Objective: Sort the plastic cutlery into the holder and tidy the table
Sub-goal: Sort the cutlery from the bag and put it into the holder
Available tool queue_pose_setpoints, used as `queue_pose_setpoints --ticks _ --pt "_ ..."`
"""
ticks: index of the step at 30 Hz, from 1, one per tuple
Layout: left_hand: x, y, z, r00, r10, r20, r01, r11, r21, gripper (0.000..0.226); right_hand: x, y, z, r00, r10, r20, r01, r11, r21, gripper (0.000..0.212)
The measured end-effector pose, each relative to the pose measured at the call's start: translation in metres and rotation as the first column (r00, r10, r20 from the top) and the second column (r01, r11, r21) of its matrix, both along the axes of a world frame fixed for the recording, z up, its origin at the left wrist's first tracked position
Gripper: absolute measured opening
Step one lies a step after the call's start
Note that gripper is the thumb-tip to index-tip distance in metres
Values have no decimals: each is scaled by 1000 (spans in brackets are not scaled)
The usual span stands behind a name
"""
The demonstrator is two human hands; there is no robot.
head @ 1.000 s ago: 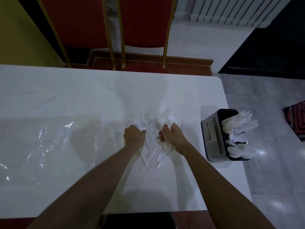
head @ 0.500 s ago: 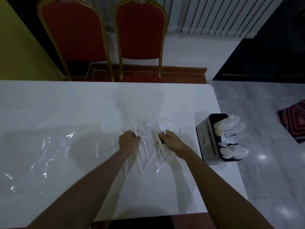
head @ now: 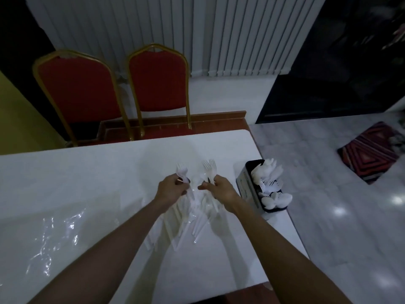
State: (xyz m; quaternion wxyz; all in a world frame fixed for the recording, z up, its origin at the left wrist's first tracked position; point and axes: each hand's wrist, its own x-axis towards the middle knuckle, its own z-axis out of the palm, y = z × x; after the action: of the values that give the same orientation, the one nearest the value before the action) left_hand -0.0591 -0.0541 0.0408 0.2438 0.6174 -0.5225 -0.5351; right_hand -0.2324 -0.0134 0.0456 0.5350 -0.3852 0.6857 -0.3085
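Over the white table both hands hold bunches of white plastic forks. My left hand grips a few forks, heads pointing away from me. My right hand grips another bunch of forks, tines up. The handles of several forks fan out below the two hands toward me. A dark cutlery holder stands near the table's right edge, just right of my right hand, filled with white spoons and forks.
A crumpled clear plastic wrapper lies on the table at the left. Two red chairs with gold frames stand behind the table's far edge. The table's right edge drops to a glossy tiled floor with a patterned mat.
Both hands have gathered the forks from the tabletop and lifted them in two bunches. The view has tilted up, showing more of the chairs and wall.
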Motion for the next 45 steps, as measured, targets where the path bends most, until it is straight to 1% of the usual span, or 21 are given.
queue_pose_setpoints --ticks 1,2,6,9,10,13,14,16,17,19,20,21,24,27,31,34,37,38,41,43,45 --pt "-9 -2 6 999 -9 -40 8 1000 -16 8 -10 0 7 999 -45 -17 44 998 -38 31" --pt "-20 -4 12 997 -27 -77 25 999 -29 7 -21 1 14 995 -87 -40 84 994 -70 41" --pt "-70 -3 26 964 -126 -236 121 992 -36 6 -78 13 50 977 -202 -68 182 958 -220 50" --pt "-107 8 27 927 -133 -350 145 989 7 8 -126 25 62 960 -275 -55 245 918 -313 87" --pt "-119 12 25 918 -133 -373 150 989 17 9 -140 29 62 956 -286 -59 252 908 -334 89" --pt "-144 25 20 915 -108 -389 128 991 26 13 -165 37 59 945 -318 -72 283 909 -306 63" --pt "-152 28 19 918 -90 -387 111 993 31 13 -172 40 54 943 -319 -89 279 910 -308 63" --pt "-162 33 17 934 -80 -349 91 996 16 11 -182 44 45 942 -300 -153 248 926 -286 78" --pt "-165 35 15 949 -87 -304 87 996 -13 10 -185 46 42 945 -276 -177 221 935 -279 74" --pt "-170 38 11 969 -87 -232 75 995 -61 10 -188 50 40 950 -238 -203 183 949 -256 37" --pt "-171 38 10 972 -73 -224 57 996 -73 11 -191 51 39 948 -221 -228 162 955 -249 23" --pt "-171 38 10 974 -59 -219 40 995 -90 12 -192 53 39 946 -193 -262 127 961 -246 17" --pt "-172 37 11 975 -24 -220 -7 990 -140 16 -194 56 35 922 -127 -366 30 965 -261 27" --pt "-178 38 13 975 5 -222 -38 989 -146 19 -197 55 30 907 -121 -403 6 961 -276 28" --pt "-187 46 12 981 -6 -192 -28 984 -175 19 -203 52 27 834 20 -551 -146 972 -186 25" --pt "-188 53 11 982 -79 -173 34 968 -249 13 -205 49 28 798 75 -599 -205 967 -153 32" --pt "-186 57 7 979 -138 -152 88 952 -294 5 -207 50 28 810 116 -574 -247 956 -156 18" --pt "-185 57 5 979 -173 -112 130 940 -315 7 -207 50 27 812 120 -571 -250 956 -155 18" --pt "-186 59 1 969 -239 56 243 895 -374 16 -207 50 22 793 129 -595 -258 956 -137 29" --pt "-190 62 5 966 -228 123 259 884 -390 19 -206 48 19 795 153 -587 -271 955 -119 30" --pt "-195 65 9 947 -260 191 317 856 -409 22 -206 49 20 811 177 -557 -292 949 -123 27"
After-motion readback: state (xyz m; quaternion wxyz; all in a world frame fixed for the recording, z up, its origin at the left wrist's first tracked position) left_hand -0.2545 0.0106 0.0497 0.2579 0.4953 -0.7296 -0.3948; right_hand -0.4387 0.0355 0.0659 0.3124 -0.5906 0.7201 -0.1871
